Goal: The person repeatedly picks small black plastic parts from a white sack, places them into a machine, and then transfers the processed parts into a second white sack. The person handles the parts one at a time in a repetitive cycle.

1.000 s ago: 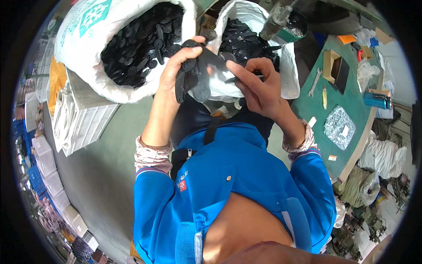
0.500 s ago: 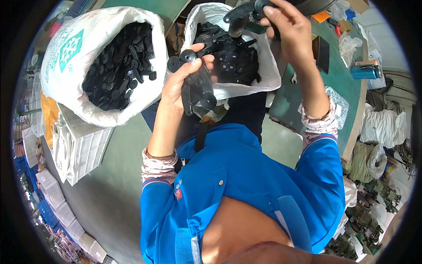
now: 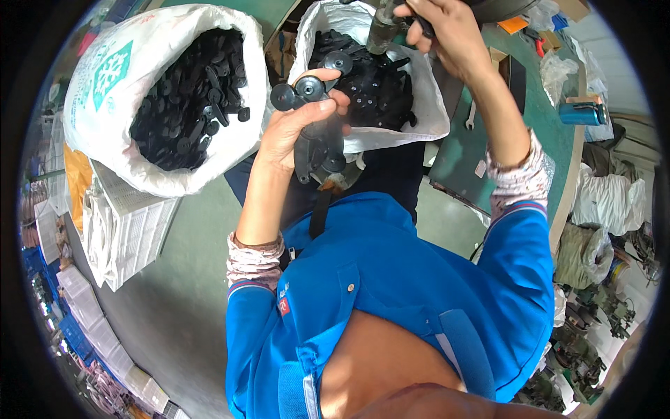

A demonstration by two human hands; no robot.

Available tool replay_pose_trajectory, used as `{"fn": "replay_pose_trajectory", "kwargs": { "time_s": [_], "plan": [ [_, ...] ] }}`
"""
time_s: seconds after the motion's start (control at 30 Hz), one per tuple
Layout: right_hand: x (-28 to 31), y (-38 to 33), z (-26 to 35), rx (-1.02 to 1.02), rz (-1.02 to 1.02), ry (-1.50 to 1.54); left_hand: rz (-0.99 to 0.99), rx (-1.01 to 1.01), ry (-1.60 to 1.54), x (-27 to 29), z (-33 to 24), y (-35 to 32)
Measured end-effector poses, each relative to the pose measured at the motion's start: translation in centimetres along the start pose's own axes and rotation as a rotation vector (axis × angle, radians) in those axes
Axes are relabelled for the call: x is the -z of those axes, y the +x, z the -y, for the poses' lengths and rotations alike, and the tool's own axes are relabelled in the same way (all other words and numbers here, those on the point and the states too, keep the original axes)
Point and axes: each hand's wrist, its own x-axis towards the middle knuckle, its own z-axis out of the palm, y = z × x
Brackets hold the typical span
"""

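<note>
Two white woven sacks stand on the floor at the far side. The left sack (image 3: 105, 91) is the larger and holds loose black plastic parts (image 3: 188, 98); the right sack (image 3: 426, 105) holds more of the same kind. To the right runs a green surface (image 3: 558, 160) carrying a blue cylinder (image 3: 583, 113) and a small wrench (image 3: 471, 115).

The left hand (image 3: 300, 129) is closed around a bundle of black plastic pieces (image 3: 317, 150) (flat arms ending in round discs), held just near of the right sack, with the thumb pressing across the top discs. The right hand (image 3: 447, 31) is raised at the far edge, fingers wrapped around a grey cylindrical tool (image 3: 382, 28); how tightly it grips cannot be told.

Handling judgement: the pieces look light, rigid and smooth, so a stacked bundle may slide apart. Take hold across the flat arms near the middle, with the thumb clamping the disc ends, rather than by a single disc.
</note>
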Motion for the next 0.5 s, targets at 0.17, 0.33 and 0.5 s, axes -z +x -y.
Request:
{"fn": "replay_pose_trajectory", "kwargs": {
  "time_s": [0.17, 0.33, 0.5],
  "plan": [
    [0.3, -5.9, -9.3, -0.013, 0.140, -0.080, 0.074, 0.083, 0.006, -0.5, 0.1, 0.5],
    [-0.7, -4.9, -11.2, 0.023, 0.103, 0.325, 0.076, 0.118, -0.070, -1.0, 1.0, 1.2],
    [0.8, -5.0, -10.2, -0.004, -0.038, 0.514, -0.137, -0.016, -0.302, 1.2, 1.6, 2.8]
  ]
}}
